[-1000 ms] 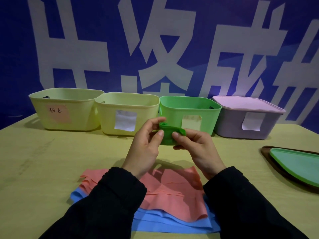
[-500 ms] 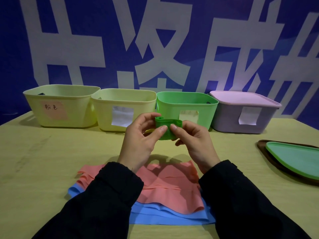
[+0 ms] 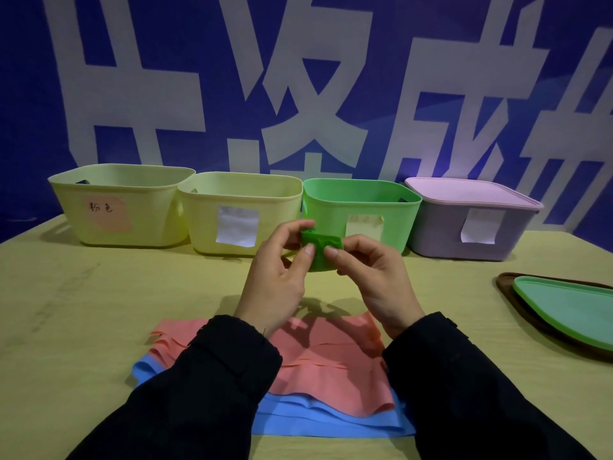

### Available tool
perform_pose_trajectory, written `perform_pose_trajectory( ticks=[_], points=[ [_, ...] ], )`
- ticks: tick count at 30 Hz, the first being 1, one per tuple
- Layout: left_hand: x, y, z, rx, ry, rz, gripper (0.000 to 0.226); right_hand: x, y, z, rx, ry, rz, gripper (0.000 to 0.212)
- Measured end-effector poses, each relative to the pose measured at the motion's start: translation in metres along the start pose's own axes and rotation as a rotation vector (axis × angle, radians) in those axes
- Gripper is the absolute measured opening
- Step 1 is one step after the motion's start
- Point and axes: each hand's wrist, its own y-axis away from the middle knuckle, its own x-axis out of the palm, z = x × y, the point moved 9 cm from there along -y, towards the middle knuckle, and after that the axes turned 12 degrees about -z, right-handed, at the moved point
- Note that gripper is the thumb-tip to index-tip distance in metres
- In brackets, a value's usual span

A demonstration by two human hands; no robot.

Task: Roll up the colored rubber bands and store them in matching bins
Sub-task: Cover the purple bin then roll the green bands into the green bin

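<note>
Green band (image 3: 321, 248) at frame centre, nearly rolled, pinched between left hand (image 3: 278, 277) and right hand (image 3: 374, 277) above bench (image 3: 99, 310). Rolling step about finished, probably. Next: drop into green bin (image 3: 361, 207) just behind. Pink bands (image 3: 331, 360) and blue bands (image 3: 331, 423) waiting lower centre.

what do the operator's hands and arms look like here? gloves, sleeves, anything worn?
Two bare hands, no gloves: left hand and right hand. No rings, watch or markings show. Both forearms are covered by long black sleeves, left sleeve and right sleeve, of plain matte fabric ending at the wrists. The right cuff seems to have a small tab or button at its edge. No cables or straps visible.
</note>
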Motion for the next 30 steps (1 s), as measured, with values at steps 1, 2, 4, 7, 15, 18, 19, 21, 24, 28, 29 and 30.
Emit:
perform_pose_trajectory(
  ticks=[1, 2, 4, 7, 15, 18, 19, 21, 24, 28, 29, 30],
  points=[
    [-0.002, -0.001, 0.000, -0.020, 0.039, -0.018, 0.025, -0.002, -0.001, 0.000, 0.017, -0.026, -0.014, 0.016],
    [-0.003, -0.002, 0.001, -0.048, 0.080, -0.032, 0.024, -0.003, -0.002, 0.000, 0.043, -0.051, -0.025, 0.015],
    [-0.003, -0.003, 0.003, -0.100, 0.156, -0.028, 0.025, -0.003, -0.002, -0.003, 0.094, -0.090, -0.043, 0.017],
    [0.003, 0.000, 0.002, -0.122, 0.206, 0.013, 0.028, -0.008, -0.003, -0.007, 0.126, -0.106, -0.083, 0.020],
    [0.011, 0.004, 0.002, -0.148, 0.205, 0.146, 0.028, -0.005, 0.000, -0.002, 0.054, -0.044, -0.045, 0.010],
    [0.010, 0.004, 0.000, -0.138, 0.230, 0.117, 0.026, 0.000, 0.003, 0.002, 0.046, -0.045, -0.013, 0.011],
    [0.009, 0.003, 0.000, -0.134, 0.228, 0.104, 0.026, 0.001, 0.003, 0.002, 0.047, -0.045, -0.003, 0.013],
    [0.006, 0.001, 0.003, -0.134, 0.222, 0.079, 0.025, 0.001, 0.003, 0.002, 0.065, -0.057, 0.013, 0.019],
    [0.001, -0.002, 0.006, -0.146, 0.214, 0.037, 0.023, 0.000, 0.003, 0.002, 0.080, -0.076, 0.005, 0.017],
    [0.006, 0.000, 0.005, -0.142, 0.204, 0.075, 0.020, -0.010, 0.001, 0.003, 0.037, -0.001, -0.106, 0.017],
    [0.006, 0.000, 0.004, -0.135, 0.203, 0.088, 0.020, -0.012, 0.000, 0.004, 0.024, 0.026, -0.124, 0.020],
    [0.006, -0.001, 0.004, -0.128, 0.205, 0.097, 0.021, -0.012, 0.000, 0.004, 0.017, 0.042, -0.125, 0.021]
  ],
)
